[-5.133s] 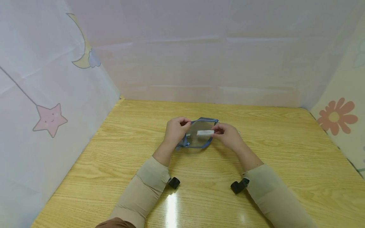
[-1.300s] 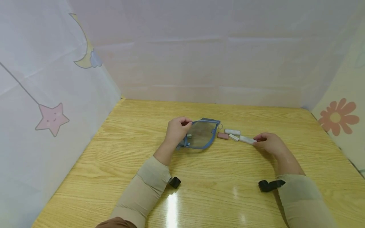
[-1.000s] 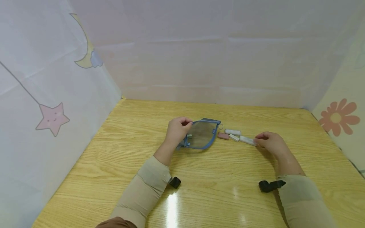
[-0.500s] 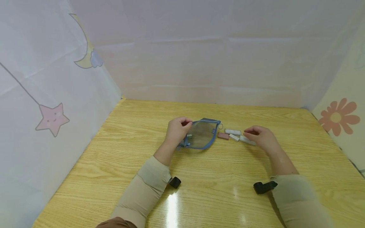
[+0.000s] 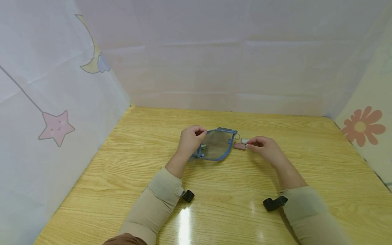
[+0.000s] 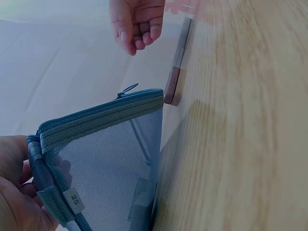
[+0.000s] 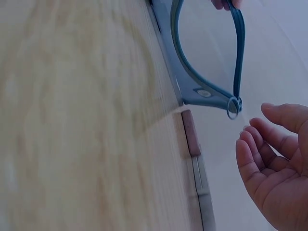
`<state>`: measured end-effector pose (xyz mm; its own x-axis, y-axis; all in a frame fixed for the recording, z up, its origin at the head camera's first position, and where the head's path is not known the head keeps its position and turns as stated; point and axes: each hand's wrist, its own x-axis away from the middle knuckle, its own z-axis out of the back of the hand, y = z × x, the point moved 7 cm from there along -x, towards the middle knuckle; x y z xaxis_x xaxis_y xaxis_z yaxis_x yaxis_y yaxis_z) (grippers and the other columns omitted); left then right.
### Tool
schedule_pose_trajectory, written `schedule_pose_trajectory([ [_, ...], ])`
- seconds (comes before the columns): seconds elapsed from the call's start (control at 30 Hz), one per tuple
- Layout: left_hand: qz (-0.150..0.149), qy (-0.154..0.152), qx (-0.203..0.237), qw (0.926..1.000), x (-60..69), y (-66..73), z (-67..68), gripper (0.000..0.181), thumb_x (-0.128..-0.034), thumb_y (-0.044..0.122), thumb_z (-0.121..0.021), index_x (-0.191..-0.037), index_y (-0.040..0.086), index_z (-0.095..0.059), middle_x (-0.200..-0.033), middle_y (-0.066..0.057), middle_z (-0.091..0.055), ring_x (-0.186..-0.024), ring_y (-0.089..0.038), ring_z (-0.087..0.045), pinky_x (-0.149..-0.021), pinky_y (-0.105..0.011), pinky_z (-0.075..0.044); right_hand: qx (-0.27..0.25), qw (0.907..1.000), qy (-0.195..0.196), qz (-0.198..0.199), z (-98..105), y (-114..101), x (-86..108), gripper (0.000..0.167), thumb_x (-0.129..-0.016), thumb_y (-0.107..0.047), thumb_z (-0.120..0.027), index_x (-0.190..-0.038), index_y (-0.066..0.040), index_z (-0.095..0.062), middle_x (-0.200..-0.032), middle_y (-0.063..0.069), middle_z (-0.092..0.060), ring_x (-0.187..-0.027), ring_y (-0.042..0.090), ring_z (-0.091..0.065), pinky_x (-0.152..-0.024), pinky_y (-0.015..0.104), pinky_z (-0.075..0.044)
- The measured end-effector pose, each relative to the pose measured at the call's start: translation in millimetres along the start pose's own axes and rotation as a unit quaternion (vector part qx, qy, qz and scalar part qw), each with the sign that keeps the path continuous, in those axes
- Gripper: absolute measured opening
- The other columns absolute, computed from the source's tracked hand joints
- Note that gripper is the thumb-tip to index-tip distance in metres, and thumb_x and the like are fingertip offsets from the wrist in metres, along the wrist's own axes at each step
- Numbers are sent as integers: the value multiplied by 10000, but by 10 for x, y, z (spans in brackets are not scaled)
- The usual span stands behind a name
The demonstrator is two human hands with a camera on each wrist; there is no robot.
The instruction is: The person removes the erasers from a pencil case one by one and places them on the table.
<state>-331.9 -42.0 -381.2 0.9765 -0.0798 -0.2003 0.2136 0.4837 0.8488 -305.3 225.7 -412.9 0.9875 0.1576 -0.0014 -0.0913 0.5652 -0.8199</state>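
Observation:
My left hand (image 5: 190,139) pinches the upper rim of a blue mesh zip pouch (image 5: 221,157), whose mouth gapes toward the right. A small pale block (image 5: 203,147) shows inside it. Just right of the pouch, a reddish-brown block (image 5: 239,146) and a white block (image 5: 244,141) lie on the table. My right hand (image 5: 264,148) hovers over this group and hides the other whitish blocks in the head view. Seen from the right wrist, the right hand (image 7: 276,163) has loosely bent fingers, thumb apart, nothing between them. Pale blocks (image 7: 206,209) lie in line behind the reddish-brown one there.
A wooden table (image 5: 214,197) lies under both hands. Printed cloth walls (image 5: 190,68) stand behind it and at both sides. A metal ring (image 5: 237,136) hangs at the pouch's right corner. Black wrist cameras (image 5: 272,204) jut from the sleeves.
My right hand held a white block at the pouch's mouth, then laid it at the right end of the blocks. It has let go and moved left over them. The left hand stays put.

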Motion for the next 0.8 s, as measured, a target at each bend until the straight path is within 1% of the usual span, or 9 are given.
schedule_pose_trajectory([
  [0.2, -11, -68, -70, 10000, 5, 3, -3, 137, -865, 194, -633, -927, 100, -711, -865, 25, -660, -774, -113, -590, -660, -229, -500, -91, 9997, -116, 197, -151, -102, -47, 251, -892, -201, -604, -1059, -15, -625, -1035, 138, -603, -894, 219, -539, -756, 350, -466],
  [0.3, 8, -96, -82, 9999, 9, -1, -6, 137, -869, 199, -627, -928, 105, -709, -868, 28, -657, -777, -111, -588, -661, -229, -499, -201, 9992, -193, 276, -236, -150, -67, 243, -880, -208, -621, -1035, -20, -638, -1005, 135, -618, -878, 223, -558, -749, 335, -477],
  [0.4, 20, -102, -80, 9999, 11, -2, -10, 132, -872, 204, -625, -924, 116, -708, -870, 34, -653, -777, -108, -586, -659, -226, -498, -269, 9987, -314, 299, -320, -199, -80, 252, -877, -213, -625, -1041, -22, -638, -989, 121, -619, -872, 217, -559, -747, 350, -483],
  [0.5, -11, -97, -88, 9999, 13, 3, -12, 126, -872, 203, -625, -916, 121, -709, -869, 37, -654, -774, -105, -587, -656, -224, -498, -303, 9982, -411, 306, -394, -270, -74, 254, -882, -186, -618, -1056, -1, -630, -986, 125, -612, -871, 220, -553, -749, 377, -480],
  [0.63, -67, -88, -124, 9999, 16, 13, -14, 114, -870, 198, -626, -899, 125, -709, -863, 38, -655, -766, -104, -587, -652, -223, -496, -389, 9972, -547, 336, -493, -306, -82, 249, -891, -162, -604, -1068, 13, -619, -980, 140, -606, -873, 251, -556, -750, 408, -475],
  [0.8, -80, -130, -103, 9998, 18, 16, -28, 126, -872, 200, -623, -907, 115, -710, -859, 37, -654, -767, -108, -583, -655, -231, -495, -453, 9966, -591, 341, -567, -290, -102, 254, -888, -168, -608, -1069, 10, -619, -970, 118, -606, -867, 246, -555, -733, 384, -481],
])
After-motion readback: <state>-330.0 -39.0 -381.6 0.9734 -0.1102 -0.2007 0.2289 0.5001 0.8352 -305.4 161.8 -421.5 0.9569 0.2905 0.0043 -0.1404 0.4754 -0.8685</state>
